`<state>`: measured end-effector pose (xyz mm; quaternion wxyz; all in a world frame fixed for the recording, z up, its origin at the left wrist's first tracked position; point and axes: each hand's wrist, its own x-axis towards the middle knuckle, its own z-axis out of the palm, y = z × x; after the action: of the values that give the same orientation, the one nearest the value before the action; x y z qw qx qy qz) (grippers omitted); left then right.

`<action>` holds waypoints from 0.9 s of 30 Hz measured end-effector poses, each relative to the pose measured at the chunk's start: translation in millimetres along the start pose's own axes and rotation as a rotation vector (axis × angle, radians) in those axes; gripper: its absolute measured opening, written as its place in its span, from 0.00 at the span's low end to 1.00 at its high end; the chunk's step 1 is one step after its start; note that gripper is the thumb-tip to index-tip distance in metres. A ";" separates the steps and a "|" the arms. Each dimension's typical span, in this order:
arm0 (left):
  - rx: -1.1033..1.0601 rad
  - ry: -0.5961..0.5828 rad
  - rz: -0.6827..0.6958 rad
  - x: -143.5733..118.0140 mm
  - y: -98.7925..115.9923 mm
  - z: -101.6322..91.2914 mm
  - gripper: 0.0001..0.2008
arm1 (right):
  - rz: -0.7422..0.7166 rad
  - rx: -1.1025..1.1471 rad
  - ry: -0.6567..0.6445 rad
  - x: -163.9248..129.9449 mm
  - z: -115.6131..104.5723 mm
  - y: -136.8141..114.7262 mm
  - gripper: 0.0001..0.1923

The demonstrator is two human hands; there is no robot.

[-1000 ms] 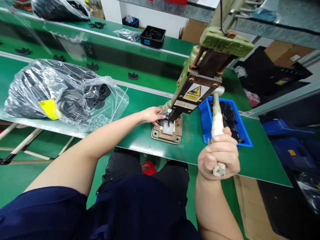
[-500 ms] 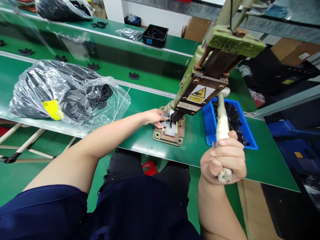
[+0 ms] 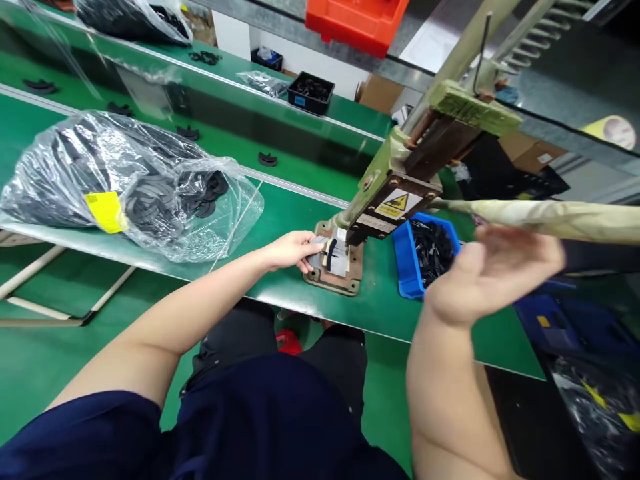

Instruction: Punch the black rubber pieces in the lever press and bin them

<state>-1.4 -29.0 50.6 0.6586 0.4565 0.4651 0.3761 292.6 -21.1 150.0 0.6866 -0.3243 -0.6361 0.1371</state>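
My left hand [image 3: 290, 249] reaches to the base plate [image 3: 334, 280] of a green hand press [image 3: 395, 177] and pinches a small dark flat part [image 3: 317, 259] lying beside the press's tool. My right hand [image 3: 493, 270] hovers open and blurred just under the press's cloth-wrapped lever [image 3: 550, 217], which now stands raised and roughly level to the right. Whether the fingers still touch the lever I cannot tell. A blue bin [image 3: 406, 265] of black parts sits between the press and my right hand.
A clear plastic bag [image 3: 125, 183] of black parts with a yellow label lies on the green bench at the left. Loose black parts [image 3: 267, 159] rest on the conveyor behind. A black tray [image 3: 311, 90] stands farther back, a red bin [image 3: 357, 20] overhead.
The lever swung from hanging down to raised and level. My right hand let go of its grip and opened. My left hand stayed at the base plate on the part.
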 end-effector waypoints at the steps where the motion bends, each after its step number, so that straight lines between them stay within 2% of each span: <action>1: -0.008 -0.019 0.028 -12.5 2.6 0.3 0.22 | 0.035 -0.012 0.007 -21.1 6.9 6.7 0.26; 2: -0.012 -0.035 0.051 -24.2 5.0 1.6 0.23 | 0.107 -0.007 -0.090 -44.3 14.5 12.2 0.22; 4: -0.011 -0.060 0.083 -43.6 9.0 7.2 0.25 | 0.284 0.033 -0.323 -90.0 29.5 18.6 0.22; 7: 0.011 -0.077 0.111 -62.0 10.7 21.0 0.25 | 0.390 0.075 -0.472 -138.2 45.3 17.7 0.19; 10: 0.042 -0.092 0.117 -71.3 8.7 36.2 0.23 | 0.423 0.088 -0.465 -156.5 50.2 13.5 0.12; 14: 0.033 -0.075 0.079 -76.7 7.2 49.7 0.22 | 0.425 0.088 -0.408 -161.6 46.5 9.7 0.11; 21: -0.121 -0.189 -0.015 -78.5 11.7 58.5 0.26 | 0.411 0.083 -0.341 -170.3 44.0 -4.6 0.10; 27: -0.017 -0.180 0.029 -84.9 15.6 63.8 0.26 | 0.348 0.047 -0.373 -167.4 34.2 -11.5 0.09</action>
<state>34.3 -118.5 98.0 0.6962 0.4896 0.3942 0.3468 231.5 -121.1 25.1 0.5308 -0.3821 -0.6830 0.3252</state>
